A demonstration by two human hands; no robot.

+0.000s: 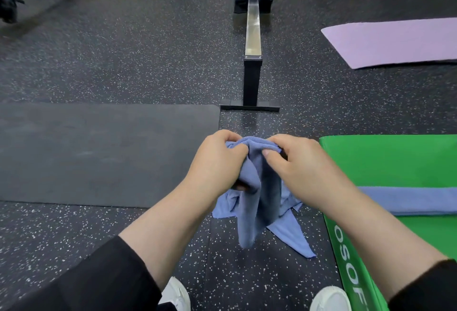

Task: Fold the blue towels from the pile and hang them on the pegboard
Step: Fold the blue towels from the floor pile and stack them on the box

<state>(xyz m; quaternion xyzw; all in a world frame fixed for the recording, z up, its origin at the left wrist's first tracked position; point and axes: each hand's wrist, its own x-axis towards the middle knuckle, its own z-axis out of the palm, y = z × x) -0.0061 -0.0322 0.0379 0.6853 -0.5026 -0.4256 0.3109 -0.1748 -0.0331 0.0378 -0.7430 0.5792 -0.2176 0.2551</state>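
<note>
You are holding one blue towel point(254, 187) in front of you, above the speckled rubber floor point(123, 51). Your left hand point(217, 160) is gripping its upper edge with curled fingers, and your right hand point(294, 160) is pinching the same edge just beside it. The cloth is hanging down bunched. Another folded blue towel point(418, 200) is lying on the green foam box point(395, 162) at your right.

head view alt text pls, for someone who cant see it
Both hands, left hand and right hand, grip a crumpled blue towel above a speckled gym floor. A folded towel lies on a green box to the right.
</note>
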